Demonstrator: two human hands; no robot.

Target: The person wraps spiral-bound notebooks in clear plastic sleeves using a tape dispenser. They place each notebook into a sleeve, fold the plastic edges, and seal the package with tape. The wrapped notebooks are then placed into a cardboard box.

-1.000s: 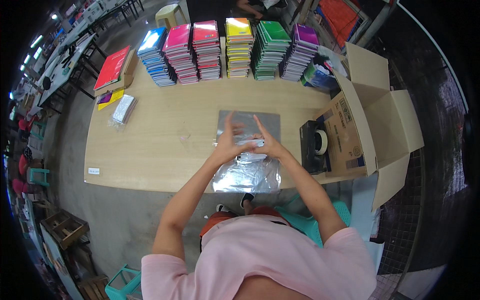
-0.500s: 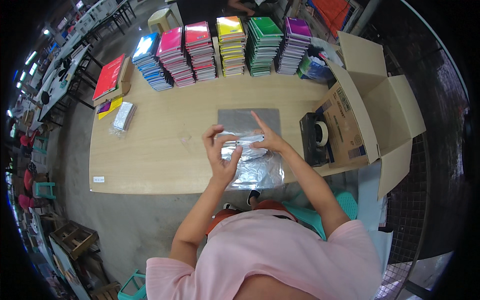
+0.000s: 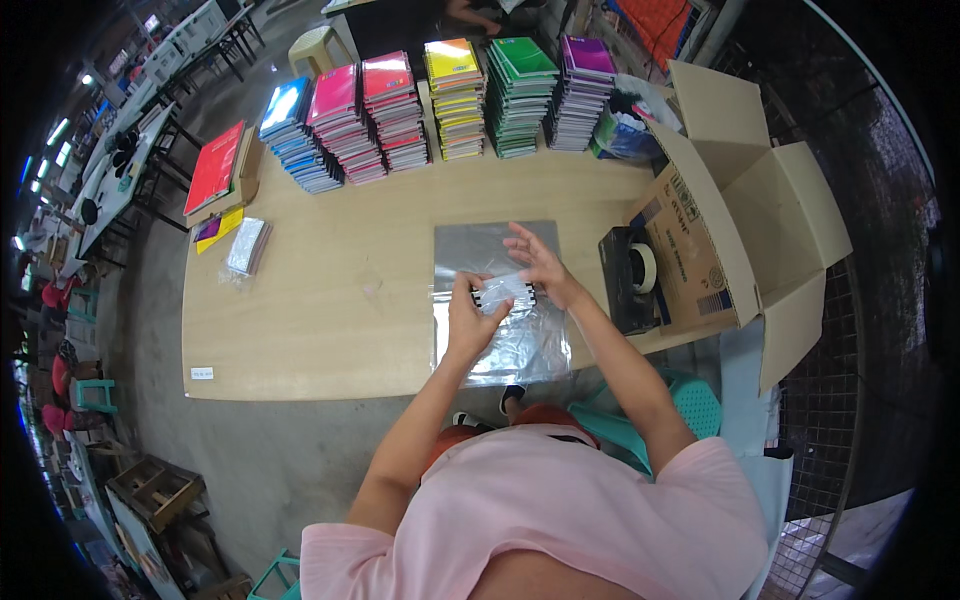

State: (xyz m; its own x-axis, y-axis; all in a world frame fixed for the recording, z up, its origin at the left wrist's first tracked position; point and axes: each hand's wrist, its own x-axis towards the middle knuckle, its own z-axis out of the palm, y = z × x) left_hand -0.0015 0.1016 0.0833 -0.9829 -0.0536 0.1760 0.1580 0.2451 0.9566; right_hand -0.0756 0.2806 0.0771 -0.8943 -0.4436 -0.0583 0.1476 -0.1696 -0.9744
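Left hand is clamped on a small white bundle with black marks along its ends: thumb on the near side, fingers at the left end. Right hand is just beside it, fingers raised and spread, thumb toward the far right corner of the bundle. Can't tell if that thumb is pressing on it. The 2 hands are near each other but apart.

Bundle sits over a pile of clear plastic bags, shiny at the near end, greyish at the far end. Pile lies at the front edge of the wood-tone counter, directly before the person.

Right of the pile: black tape dispenser with 1 pale tape roll, then an open cardboard box, flaps out.

Far side: 6 stacks of notebooks in a row, left to right blue, pink, red, yellow, green, purple.

Left side: red folder on cardboard, yellow piece just below, plastic-wrapped white packet near it. Small white label at the front left corner.
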